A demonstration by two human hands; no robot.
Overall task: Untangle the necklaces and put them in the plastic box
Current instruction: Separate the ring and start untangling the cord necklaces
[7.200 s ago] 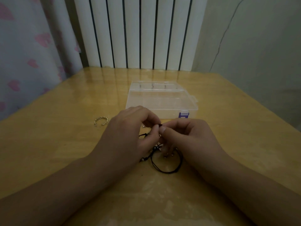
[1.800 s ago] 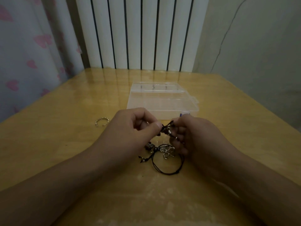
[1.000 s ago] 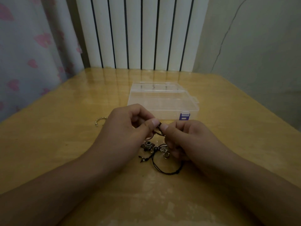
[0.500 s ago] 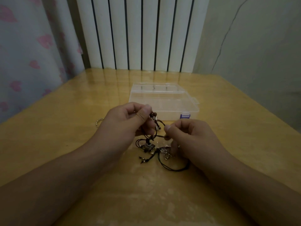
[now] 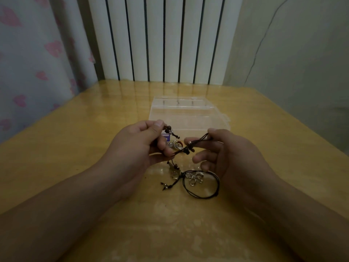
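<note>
Wood table (image 5: 75,157), both hands raised, left (image 5: 139,146) & right (image 5: 224,154) pinching brown corded necklace (image 5: 186,149)

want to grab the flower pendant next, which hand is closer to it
Right. The right hand hovers just above and right of the flower pendant. The left hand is farther, up and left of it, gripping the beaded cord.

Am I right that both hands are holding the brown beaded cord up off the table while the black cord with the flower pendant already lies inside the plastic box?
Not quite. In the head view both hands, left and right, do hold the brown beaded cord, but the black cord with the flower pendant lies on the table, in front of the plastic box.
</note>
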